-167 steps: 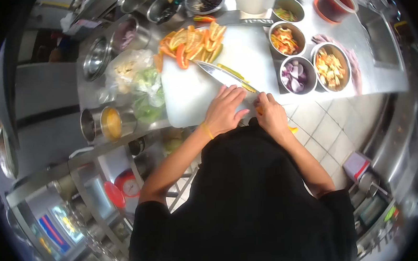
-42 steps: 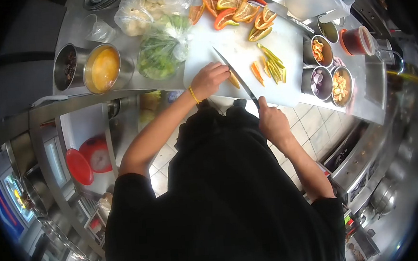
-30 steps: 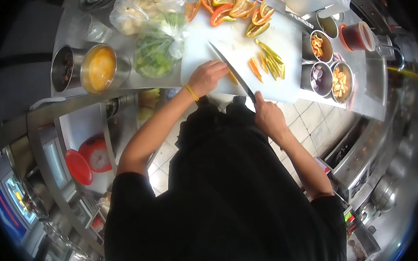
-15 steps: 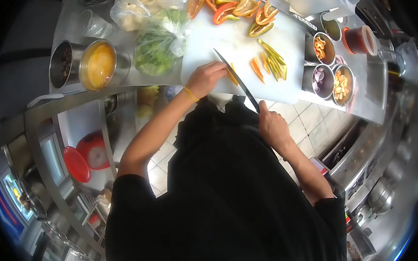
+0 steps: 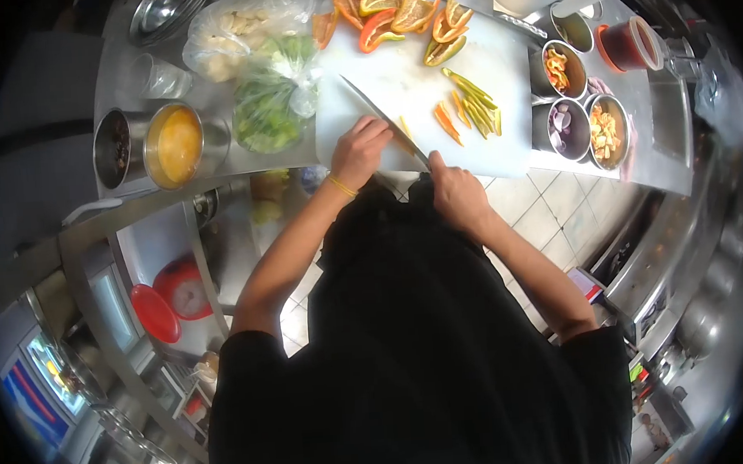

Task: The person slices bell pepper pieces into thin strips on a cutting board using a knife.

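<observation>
My right hand point(image 5: 461, 194) is wrapped round the handle of a long kitchen knife point(image 5: 379, 112), whose blade slants up and left across the white cutting board point(image 5: 342, 106). Fingers curled, my left hand point(image 5: 362, 153) presses a yellow-orange piece of bell pepper point(image 5: 403, 138) to the board beside the blade, mostly hidden by hand and knife. Right of the knife lie orange pepper strips point(image 5: 447, 125) and a row of yellow-green pepper strips point(image 5: 476, 102). Several opened bell pepper pieces point(image 5: 413, 14), red, orange and yellow, lie along the board's far side.
Left of the board sit a clear bag of leafy greens point(image 5: 266, 111) and a bag of pale pieces point(image 5: 228, 37). Further left stands a metal pot of yellow liquid point(image 5: 176, 146). Metal cups of chopped pepper point(image 5: 559, 69) and onion point(image 5: 562, 127) stand at right; another knife point(image 5: 520, 25) lies behind.
The knife and my right hand have shifted left, closer to my left hand. The whole view has also shifted slightly. The cut strips keep their places on the board.
</observation>
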Motion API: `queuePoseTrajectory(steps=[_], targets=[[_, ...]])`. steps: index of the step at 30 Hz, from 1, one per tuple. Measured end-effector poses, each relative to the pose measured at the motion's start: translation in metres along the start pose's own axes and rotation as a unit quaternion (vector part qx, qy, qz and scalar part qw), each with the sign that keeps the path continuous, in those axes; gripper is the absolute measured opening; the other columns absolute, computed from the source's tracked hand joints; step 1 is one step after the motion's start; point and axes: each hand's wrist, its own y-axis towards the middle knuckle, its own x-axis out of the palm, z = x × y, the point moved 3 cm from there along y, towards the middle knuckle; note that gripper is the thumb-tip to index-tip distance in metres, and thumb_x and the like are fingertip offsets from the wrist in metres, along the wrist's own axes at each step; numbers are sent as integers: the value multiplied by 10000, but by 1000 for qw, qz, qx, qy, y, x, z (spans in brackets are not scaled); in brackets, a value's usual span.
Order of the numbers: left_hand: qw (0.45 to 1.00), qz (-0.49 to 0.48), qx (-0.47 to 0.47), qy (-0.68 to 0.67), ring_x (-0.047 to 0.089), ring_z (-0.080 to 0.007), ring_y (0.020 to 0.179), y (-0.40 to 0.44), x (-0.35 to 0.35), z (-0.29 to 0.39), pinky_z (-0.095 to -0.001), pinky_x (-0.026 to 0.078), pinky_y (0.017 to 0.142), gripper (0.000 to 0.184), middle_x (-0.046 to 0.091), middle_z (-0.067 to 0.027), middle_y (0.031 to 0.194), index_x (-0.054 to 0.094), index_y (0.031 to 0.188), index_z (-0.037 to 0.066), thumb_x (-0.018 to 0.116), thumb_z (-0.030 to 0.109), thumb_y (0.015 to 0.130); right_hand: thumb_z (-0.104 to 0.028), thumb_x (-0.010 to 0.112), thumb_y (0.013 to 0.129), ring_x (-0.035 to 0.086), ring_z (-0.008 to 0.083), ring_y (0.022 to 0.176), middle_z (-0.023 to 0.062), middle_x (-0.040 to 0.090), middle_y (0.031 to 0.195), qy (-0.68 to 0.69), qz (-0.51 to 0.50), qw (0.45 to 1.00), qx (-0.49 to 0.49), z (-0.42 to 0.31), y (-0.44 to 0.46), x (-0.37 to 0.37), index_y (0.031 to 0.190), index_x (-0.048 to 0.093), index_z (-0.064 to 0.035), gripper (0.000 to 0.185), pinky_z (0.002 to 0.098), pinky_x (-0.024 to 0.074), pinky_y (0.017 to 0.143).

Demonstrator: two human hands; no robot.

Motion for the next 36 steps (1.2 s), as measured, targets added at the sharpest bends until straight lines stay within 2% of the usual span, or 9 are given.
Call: queuePoseTrajectory(steps=[4, 11, 14, 22, 26, 28, 30, 34, 36], targets=[[1000, 28, 11, 7, 623, -278, 883, 4, 0, 0, -359, 535, 722, 165, 636, -105, 899, 650, 832, -19, 577, -67, 692, -9, 512, 797, 650, 445, 695, 263, 640, 714, -10, -59, 998, 28, -6, -22, -26, 1095, 411, 15, 315, 522, 529, 632], [999, 49, 9, -2, 623, -299, 859, 2, 1, -2, -367, 529, 713, 155, 632, -122, 885, 645, 821, -35, 570, -97, 700, -5, 522, 793, 660, 439, 714, 253, 648, 726, 11, -15, 1000, 4, -4, 0, -9, 1093, 400, 8, 324, 529, 533, 654], [999, 41, -12, -10, 623, -304, 856, 1, 4, -3, -371, 525, 708, 160, 633, -127, 884, 646, 819, -34, 575, -104, 694, 4, 526, 789, 664, 435, 734, 254, 652, 747, 14, -65, 998, 15, -1, -9, -21, 1078, 412, 10, 311, 525, 535, 649], [999, 32, -12, -36, 617, -323, 841, 9, 11, 3, -382, 515, 724, 187, 637, -151, 888, 663, 855, -29, 598, -120, 705, -10, 543, 794, 660, 440, 736, 254, 653, 754, 60, -26, 998, 0, 11, 12, -14, 1075, 422, 6, 306, 528, 530, 660], [993, 25, -15, -113, 641, -322, 895, 38, 48, 19, -392, 539, 767, 176, 660, -153, 941, 657, 884, -45, 548, -108, 761, -78, 568, 860, 632, 462, 701, 270, 632, 720, 94, 38, 992, 74, 65, -32, -39, 1082, 447, -13, 261, 556, 499, 643], [989, 56, -45, -133, 651, -330, 876, 59, 46, 23, -389, 537, 763, 159, 665, -162, 966, 660, 909, -39, 556, -100, 806, -99, 570, 881, 625, 468, 698, 274, 628, 717, 106, 51, 990, 77, 78, -50, -47, 1085, 449, -16, 252, 560, 493, 641], [975, 175, -107, -86, 658, -277, 805, 95, 24, 15, -331, 531, 720, 200, 672, -124, 920, 679, 937, -20, 590, -125, 792, -127, 564, 908, 622, 472, 698, 276, 628, 721, 114, 37, 988, 98, 86, -60, -50, 1085, 449, -21, 236, 562, 488, 643], [966, 63, -204, -144, 654, -260, 765, 163, 25, -6, -328, 522, 693, 158, 670, -109, 873, 691, 945, 5, 701, 12, 787, -133, 584, 892, 638, 458, 707, 269, 637, 720, 101, -22, 994, 43, 72, -58, -35, 1087, 461, -6, 263, 550, 505, 653], [973, -143, -167, 69, 660, -287, 777, 184, 50, 1, -372, 522, 715, 192, 679, -117, 889, 696, 921, 20, 739, 122, 765, -134, 587, 889, 643, 452, 709, 267, 642, 726, 111, -46, 993, -16, 67, -51, -26, 1091, 472, -1, 268, 546, 510, 653]])
